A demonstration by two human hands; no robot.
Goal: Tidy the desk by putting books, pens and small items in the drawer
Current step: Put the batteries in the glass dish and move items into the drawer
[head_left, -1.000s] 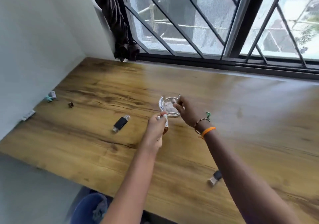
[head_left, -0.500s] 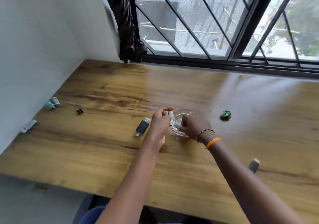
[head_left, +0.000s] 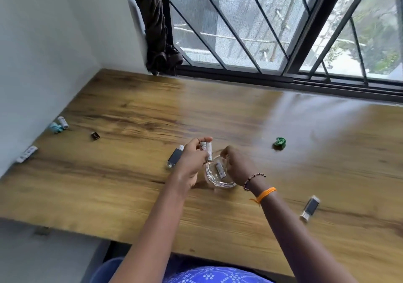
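Step in hand: collecting small items. My left hand (head_left: 193,158) grips two batteries (head_left: 206,149) above the glass dish (head_left: 220,179), mid-tabletop. My right hand (head_left: 236,165) pinches the dish rim; one battery (head_left: 219,169) remains inside. Next, judged: lift it out. No drawer in view.

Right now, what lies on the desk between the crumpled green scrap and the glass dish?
Only bare wooden desk shows between the crumpled green scrap and the clear glass dish in the head view; the right hand over the dish hides the near end.
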